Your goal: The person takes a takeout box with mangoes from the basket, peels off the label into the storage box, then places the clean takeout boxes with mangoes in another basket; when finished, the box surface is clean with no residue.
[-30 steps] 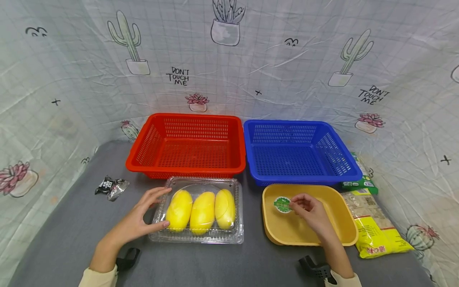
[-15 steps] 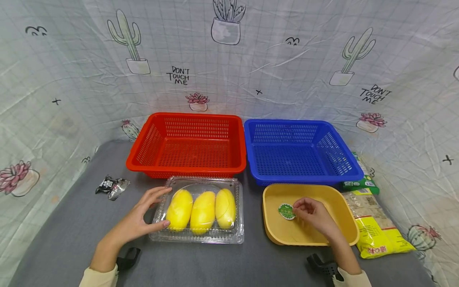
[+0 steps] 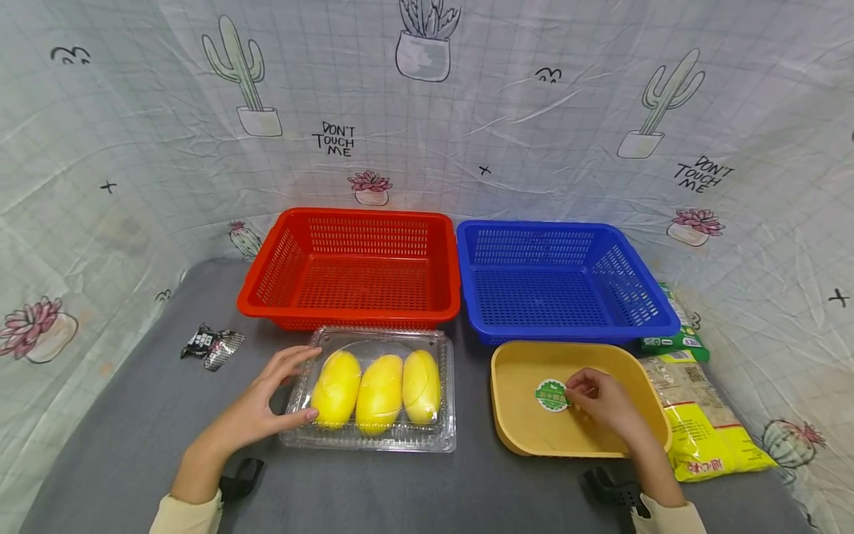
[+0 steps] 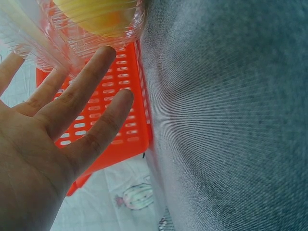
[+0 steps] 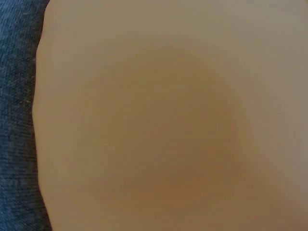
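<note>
A clear plastic clamshell box (image 3: pixel 430 437) with yellow mangoes (image 3: pixel 337 389) inside lies on the table. My left hand (image 3: pixel 263 404) rests at its left side, thumb near the front edge and fingers toward the back corner. In the left wrist view the fingers (image 4: pixel 94 72) are spread and fairly straight beside the clear plastic. Over the yellow tray (image 3: pixel 510 423), my right hand (image 3: pixel 603 404) pinches a round green-and-white label (image 3: pixel 552 395) by its right edge. The right wrist view is filled by the blurred yellow tray (image 5: pixel 159 125); neither hand nor label shows there.
Behind the box stands a red basket (image 3: pixel 363 315), beside a blue basket (image 3: pixel 574 330) behind the tray. To the right lie a yellow packet (image 3: pixel 707 437) and a green packet (image 3: pixel 683 343). A small black-and-silver wrapper (image 3: pixel 212 346) is at the left.
My right hand has moved right over the tray with the label, from near its left side toward the middle. The left hand and the mango box have stayed put.
</note>
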Motion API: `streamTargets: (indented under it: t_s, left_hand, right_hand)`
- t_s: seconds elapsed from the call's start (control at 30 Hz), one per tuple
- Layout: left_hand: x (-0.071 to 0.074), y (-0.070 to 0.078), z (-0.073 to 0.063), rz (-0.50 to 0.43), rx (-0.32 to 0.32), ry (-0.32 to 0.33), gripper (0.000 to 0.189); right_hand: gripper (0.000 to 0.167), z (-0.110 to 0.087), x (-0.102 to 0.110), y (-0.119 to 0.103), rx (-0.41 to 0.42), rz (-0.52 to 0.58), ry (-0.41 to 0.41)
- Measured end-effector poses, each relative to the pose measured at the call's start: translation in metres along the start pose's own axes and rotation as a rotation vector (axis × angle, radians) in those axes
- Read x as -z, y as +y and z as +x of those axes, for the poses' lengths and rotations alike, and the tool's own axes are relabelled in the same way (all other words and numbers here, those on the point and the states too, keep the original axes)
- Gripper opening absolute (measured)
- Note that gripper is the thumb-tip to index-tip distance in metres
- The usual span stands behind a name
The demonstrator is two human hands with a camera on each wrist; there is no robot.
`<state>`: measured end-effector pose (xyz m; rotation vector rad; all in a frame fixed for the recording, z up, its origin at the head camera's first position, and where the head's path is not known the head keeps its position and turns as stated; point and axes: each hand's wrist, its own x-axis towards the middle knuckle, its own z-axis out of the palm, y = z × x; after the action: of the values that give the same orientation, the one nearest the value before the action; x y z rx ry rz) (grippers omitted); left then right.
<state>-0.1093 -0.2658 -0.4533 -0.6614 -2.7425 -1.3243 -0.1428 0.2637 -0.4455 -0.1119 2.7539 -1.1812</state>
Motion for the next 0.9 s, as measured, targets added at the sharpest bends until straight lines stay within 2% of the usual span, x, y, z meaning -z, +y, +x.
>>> streamTargets:
  t_s: [0.5,0.9]
  left_hand:
    - [-0.001,-0.001,0.003,-0.011,-0.033,0.004,0.084]
    - [0.0,0.001,-0.001,0.003,0.011,-0.005,0.084]
  right_hand:
    - [0.018,0.0,0.007,0.002,-0.075,0.008,-0.002]
    - [0.016,-0.007,0.013,-0.006,0.035,-0.035,0.053]
